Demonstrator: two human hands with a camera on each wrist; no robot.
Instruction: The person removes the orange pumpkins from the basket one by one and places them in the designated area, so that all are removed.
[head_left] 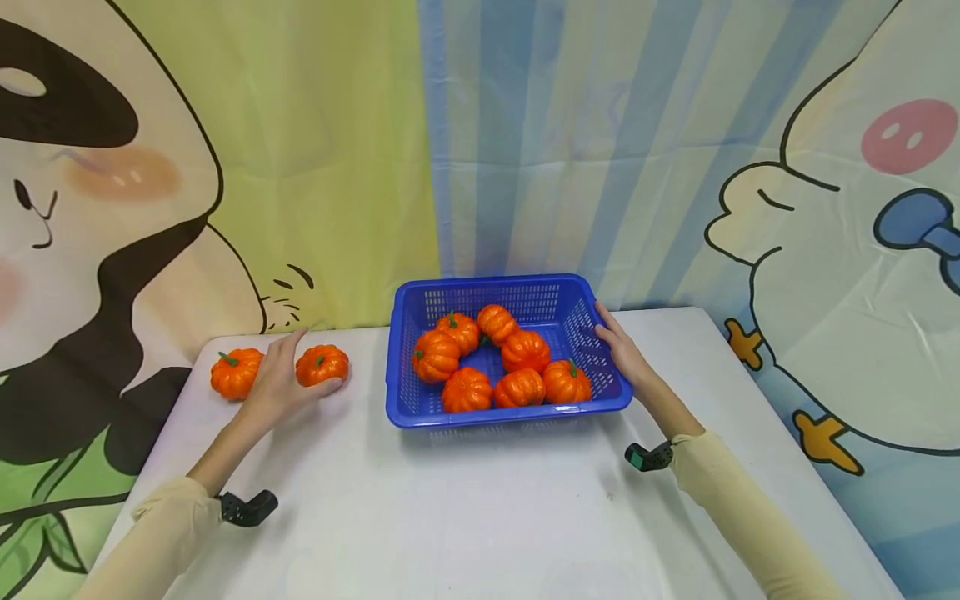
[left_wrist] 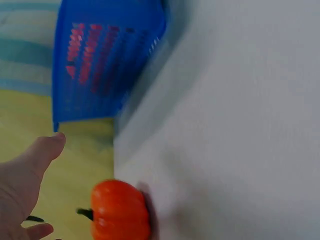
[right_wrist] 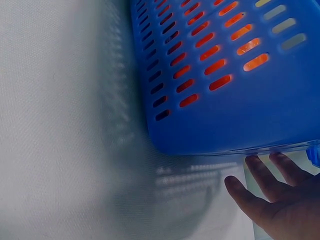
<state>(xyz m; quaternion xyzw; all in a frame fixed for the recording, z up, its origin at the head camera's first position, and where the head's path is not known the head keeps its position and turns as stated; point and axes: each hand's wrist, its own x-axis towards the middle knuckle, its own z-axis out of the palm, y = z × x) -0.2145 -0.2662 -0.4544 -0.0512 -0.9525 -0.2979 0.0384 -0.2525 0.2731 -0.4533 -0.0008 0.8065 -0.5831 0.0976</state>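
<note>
My left hand (head_left: 279,382) hovers over the left of the table, thumb and fingers spread around a small orange pumpkin (head_left: 322,365) with a green stem. In the left wrist view that pumpkin (left_wrist: 120,211) sits apart from the fingers. A second pumpkin (head_left: 236,374) lies left of this hand, partly behind it. My right hand (head_left: 624,350) is at the right side of a blue plastic basket (head_left: 510,419), and its extended fingers (right_wrist: 265,175) reach the basket wall in the right wrist view. Several pumpkins (head_left: 525,351) lie inside the basket.
The basket stands toward the back of a white table (head_left: 480,517), near a curtain (head_left: 517,150) printed with cartoon animals. Black wrist devices (head_left: 249,508) are strapped below each hand.
</note>
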